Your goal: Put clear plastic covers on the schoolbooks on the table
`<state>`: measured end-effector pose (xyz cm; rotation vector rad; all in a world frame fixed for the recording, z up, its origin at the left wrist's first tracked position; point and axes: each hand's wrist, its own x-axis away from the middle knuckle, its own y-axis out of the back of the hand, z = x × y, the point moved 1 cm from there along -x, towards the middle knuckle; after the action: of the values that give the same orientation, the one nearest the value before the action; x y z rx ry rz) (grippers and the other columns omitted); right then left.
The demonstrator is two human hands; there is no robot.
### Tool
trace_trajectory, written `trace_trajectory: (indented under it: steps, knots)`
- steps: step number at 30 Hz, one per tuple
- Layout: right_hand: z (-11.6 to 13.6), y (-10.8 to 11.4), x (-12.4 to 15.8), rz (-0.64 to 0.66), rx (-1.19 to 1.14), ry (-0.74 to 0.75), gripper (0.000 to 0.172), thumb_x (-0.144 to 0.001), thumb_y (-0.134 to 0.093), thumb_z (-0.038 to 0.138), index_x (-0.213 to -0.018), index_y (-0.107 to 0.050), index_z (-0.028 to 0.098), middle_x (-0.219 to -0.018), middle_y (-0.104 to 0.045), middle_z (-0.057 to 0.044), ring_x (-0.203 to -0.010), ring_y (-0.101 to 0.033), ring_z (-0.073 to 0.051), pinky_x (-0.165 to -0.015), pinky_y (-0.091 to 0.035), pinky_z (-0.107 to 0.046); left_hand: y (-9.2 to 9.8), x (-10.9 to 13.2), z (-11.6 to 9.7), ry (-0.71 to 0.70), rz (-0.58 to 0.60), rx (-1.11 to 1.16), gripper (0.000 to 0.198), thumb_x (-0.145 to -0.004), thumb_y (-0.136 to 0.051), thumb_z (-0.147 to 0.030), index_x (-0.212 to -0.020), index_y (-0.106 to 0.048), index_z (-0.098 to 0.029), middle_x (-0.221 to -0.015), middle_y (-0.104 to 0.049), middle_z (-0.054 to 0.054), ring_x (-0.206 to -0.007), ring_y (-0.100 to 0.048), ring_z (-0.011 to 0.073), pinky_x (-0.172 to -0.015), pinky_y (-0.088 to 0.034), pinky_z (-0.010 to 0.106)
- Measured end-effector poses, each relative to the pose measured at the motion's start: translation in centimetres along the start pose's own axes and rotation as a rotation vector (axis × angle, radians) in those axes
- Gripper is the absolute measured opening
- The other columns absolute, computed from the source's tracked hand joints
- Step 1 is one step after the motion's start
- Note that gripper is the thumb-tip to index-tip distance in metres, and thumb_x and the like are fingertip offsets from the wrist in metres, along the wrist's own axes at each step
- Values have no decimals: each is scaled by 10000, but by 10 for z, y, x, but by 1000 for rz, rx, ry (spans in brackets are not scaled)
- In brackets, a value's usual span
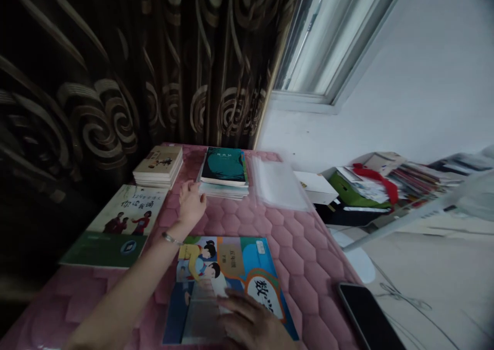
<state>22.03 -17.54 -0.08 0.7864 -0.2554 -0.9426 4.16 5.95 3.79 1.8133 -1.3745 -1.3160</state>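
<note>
My left hand (192, 204), with a bracelet on its wrist, reaches over the pink cover beside a small stack topped by a teal book (224, 165). Its fingers are slightly curled and apart, with nothing visible in them; whether the fingertips touch the stack's left edge I cannot tell. Over the lower part of a colourful math textbook (231, 260) lies my right hand (252, 320), somewhat blurred, its fingers stretched out. A greyish, glossy area on the textbook's lower left is partly hidden by that hand.
Left of the teal stack stands a pile of tan books (158, 165); before it lies a green-and-white book (118, 226). Clear plastic sheets (278, 182) rest at the back right, a phone (368, 314) at the right edge. Beyond are a white lamp arm (401, 208) and a green box (349, 191).
</note>
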Motion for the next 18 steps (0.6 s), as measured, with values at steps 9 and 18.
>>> trace_trajectory:
  steps: [9, 18]
  knots:
    - [-9, -21, -28, 207, 451, 27, 563, -808, -691, 378, -1316, -572, 168, -1465, -462, -164, -1355, -414, -356, -1089, -417, -469, -1, 66, 68, 124, 116, 164, 199, -838, -520, -85, -950, -650, -185, -1015, -668, 69, -1037, -611, 192, -955, -477, 336]
    - [5, -15, -29, 306, 467, -12, 600, -876, -619, 455, -1358, -537, 107, -1485, -397, -215, -1383, -351, -383, -1103, -380, -512, 42, 112, 32, -303, 407, 238, 206, -882, -514, -168, -1011, -665, -225, -1191, -630, 58, -1127, -608, 194, -1003, -485, 335]
